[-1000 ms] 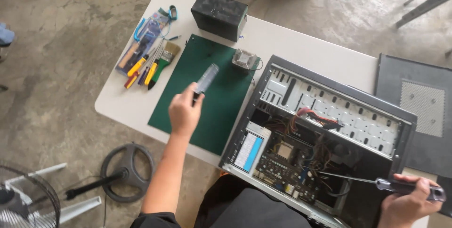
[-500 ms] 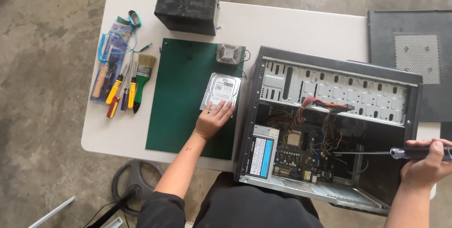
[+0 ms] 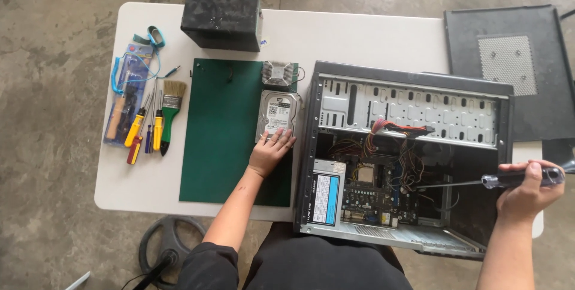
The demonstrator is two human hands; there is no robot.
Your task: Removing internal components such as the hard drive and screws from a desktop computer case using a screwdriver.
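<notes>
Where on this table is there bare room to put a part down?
The green mat is bare left of the hard drive, where the left hand rests. White table lies open between the black box and the computer case. Crowded: the hand tools at the left edge.

1. White table point(image 3: 371, 35) on a concrete floor point(image 3: 54, 44).
2. Far left: black box point(image 3: 223, 20).
3. Left edge: screwdrivers point(image 3: 142, 128) and green-handled brush point(image 3: 172, 110), side by side.
4. Centre-left: green mat point(image 3: 221, 140).
5. Right: open computer case point(image 3: 407, 158), lying on its side.
6. Far right: black side panel point(image 3: 509, 68).
</notes>
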